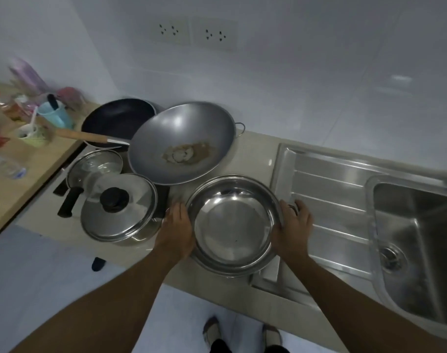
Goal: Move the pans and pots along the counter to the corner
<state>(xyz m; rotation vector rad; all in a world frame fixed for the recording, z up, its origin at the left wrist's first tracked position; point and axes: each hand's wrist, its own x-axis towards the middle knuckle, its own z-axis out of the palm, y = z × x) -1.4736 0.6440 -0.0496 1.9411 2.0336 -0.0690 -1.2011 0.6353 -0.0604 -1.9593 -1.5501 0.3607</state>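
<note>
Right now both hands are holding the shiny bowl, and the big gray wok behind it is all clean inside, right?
Not quite. The head view shows the left hand and right hand holding the sides of the shiny bowl, with the gray wok behind it. But the wok is not clean: a brownish patch of residue sits in its bottom.

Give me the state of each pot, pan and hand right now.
Wide shiny steel pan: empty, gripped on both sides.
Left hand: grips the pan's left rim.
Right hand: grips its right rim.
Grey round-bottomed wok: uncovered, brown residue inside.
Black frying pan with wooden handle: uncovered, empty where visible.
Steel pot with black-knobbed lid: lid on.
Small glass-lidded saucepan: lid on.
</note>
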